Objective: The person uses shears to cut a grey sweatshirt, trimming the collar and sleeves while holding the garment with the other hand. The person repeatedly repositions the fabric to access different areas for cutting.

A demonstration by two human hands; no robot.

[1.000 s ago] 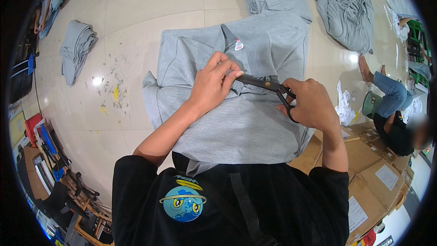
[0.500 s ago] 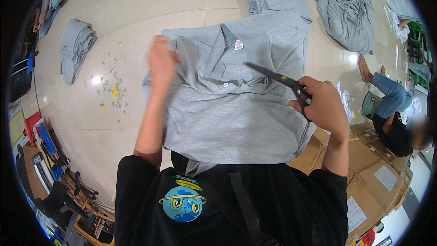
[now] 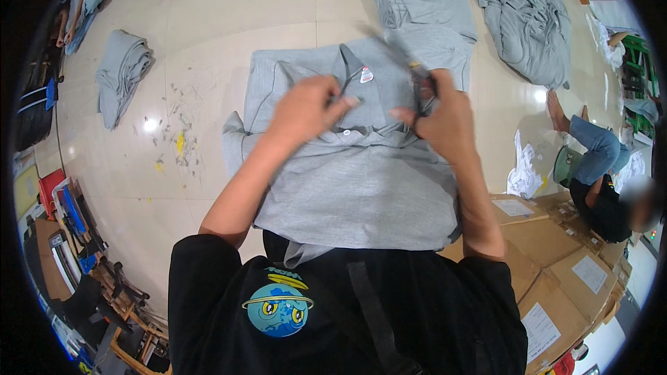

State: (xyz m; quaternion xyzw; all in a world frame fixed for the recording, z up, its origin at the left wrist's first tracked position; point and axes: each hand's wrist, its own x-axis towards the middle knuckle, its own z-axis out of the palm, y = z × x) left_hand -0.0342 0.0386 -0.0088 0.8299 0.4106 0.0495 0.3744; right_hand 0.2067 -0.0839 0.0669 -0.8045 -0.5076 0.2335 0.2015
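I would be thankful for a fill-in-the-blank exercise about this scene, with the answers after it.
1. The dark, long-bladed metal scissors are in the person's ____ hand.
2. The small, round white button is on a ____ fabric garment.
3. The person's short-sleeved cloth shirt is coloured ____.

Missing words: right; grey; black.

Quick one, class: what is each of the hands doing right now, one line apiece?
Left hand: fingers part-curled over the grey shirt; whether it pinches anything cannot be told.
Right hand: holding the dark scissors.
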